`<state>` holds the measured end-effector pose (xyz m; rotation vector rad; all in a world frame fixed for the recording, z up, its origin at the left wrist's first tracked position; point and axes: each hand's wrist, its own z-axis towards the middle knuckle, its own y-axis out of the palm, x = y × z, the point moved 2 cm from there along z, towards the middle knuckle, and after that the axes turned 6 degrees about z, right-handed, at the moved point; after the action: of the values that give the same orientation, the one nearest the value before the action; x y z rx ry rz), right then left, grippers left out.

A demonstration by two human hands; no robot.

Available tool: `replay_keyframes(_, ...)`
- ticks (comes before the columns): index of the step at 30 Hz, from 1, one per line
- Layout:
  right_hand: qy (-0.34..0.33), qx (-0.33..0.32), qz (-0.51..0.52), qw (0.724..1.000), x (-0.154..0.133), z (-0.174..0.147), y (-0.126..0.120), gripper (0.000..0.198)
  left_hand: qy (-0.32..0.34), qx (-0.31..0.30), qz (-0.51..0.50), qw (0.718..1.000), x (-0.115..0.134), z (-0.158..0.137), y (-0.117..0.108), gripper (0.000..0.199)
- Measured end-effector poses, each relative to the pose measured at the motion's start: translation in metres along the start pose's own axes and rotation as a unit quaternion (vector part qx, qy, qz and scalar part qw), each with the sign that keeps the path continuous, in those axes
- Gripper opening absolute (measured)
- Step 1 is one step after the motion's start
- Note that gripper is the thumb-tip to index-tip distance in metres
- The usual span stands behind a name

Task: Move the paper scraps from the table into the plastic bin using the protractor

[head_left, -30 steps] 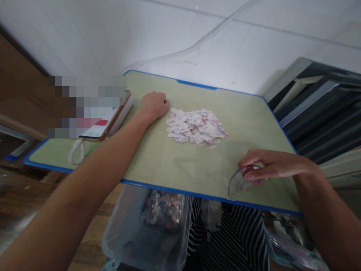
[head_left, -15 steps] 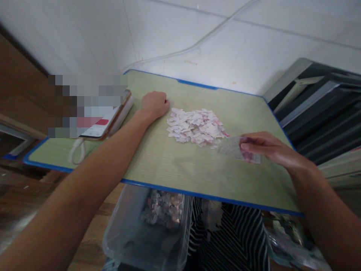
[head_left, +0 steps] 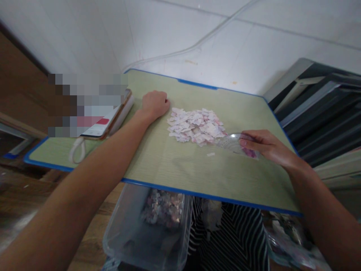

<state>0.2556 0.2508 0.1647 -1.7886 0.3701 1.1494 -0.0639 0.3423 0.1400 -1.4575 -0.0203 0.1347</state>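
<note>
Beneath my left hand (head_left: 155, 103) and right hand (head_left: 265, 145) I have the pale green surface (head_left: 169, 169), blue along its rim. Nearer to me than either hand and lower down, past the surface's front edge, sits a clear plastic bin (head_left: 114, 222) with a heap of shreds (head_left: 165, 210) in it. Between the two hands lies the pile of torn paper (head_left: 196, 126), just beside the left hand's knuckles and to the left of the right hand. To the left of the left hand I make out a tilted phone (head_left: 97, 128), partly pixelated. My left hand rests clenched; whether it encloses anything is hidden from me. My right hand pinches a transparent protractor (head_left: 231, 143), whose far end overlaps the pile's right edge in my view. Left of that hand, just clear of the pile, lies one small scrap (head_left: 210, 154).
</note>
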Motion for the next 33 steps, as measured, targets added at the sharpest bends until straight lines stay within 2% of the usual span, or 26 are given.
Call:
replay_keyframes(8, 0.023, -0.042, -0.022, 0.999, 0.004, 0.001, 0.004, 0.059, 0.0, 0.0, -0.003, 1.0, 0.0, 0.0, 0.001, 0.051)
replay_keyframes(11, 0.017, -0.04, -0.037, 0.998, 0.004, 0.0, 0.003, 0.057, -0.002, 0.001, -0.003, 1.0, 0.0, 0.0, 0.0, 0.05)
replay_keyframes(15, -0.013, 0.0, -0.095, 0.995, 0.0, -0.002, -0.001, 0.054, -0.001, 0.005, -0.002, 1.0, 0.0, 0.0, 0.001, 0.05)
replay_keyframes(19, -0.031, -0.037, -0.108, 0.993, -0.004, -0.003, -0.002, 0.054, 0.004, 0.008, 0.0, 1.0, 0.0, 0.001, 0.002, 0.051)
replay_keyframes(23, -0.038, 0.028, -0.148, 0.988, -0.007, -0.003, -0.006, 0.056, 0.004, 0.004, 0.0, 1.0, -0.001, 0.002, 0.002, 0.051)
replay_keyframes(24, -0.037, 0.026, -0.152, 0.987, -0.008, -0.003, -0.006, 0.056, 0.003, 0.003, -0.001, 1.0, -0.001, 0.002, 0.002, 0.051)
replay_keyframes(29, -0.018, -0.117, -0.116, 0.986, -0.01, -0.007, 0.0, 0.055, 0.0, -0.002, -0.008, 1.0, -0.001, 0.002, 0.003, 0.051)
replay_keyframes(31, -0.02, -0.132, -0.113, 0.985, -0.009, -0.009, 0.0, 0.054, 0.0, -0.003, -0.009, 1.0, -0.001, 0.002, 0.003, 0.051)
replay_keyframes(33, -0.025, -0.114, -0.101, 0.988, -0.008, -0.009, -0.002, 0.055, -0.001, -0.003, -0.01, 1.0, -0.001, 0.002, 0.003, 0.051)
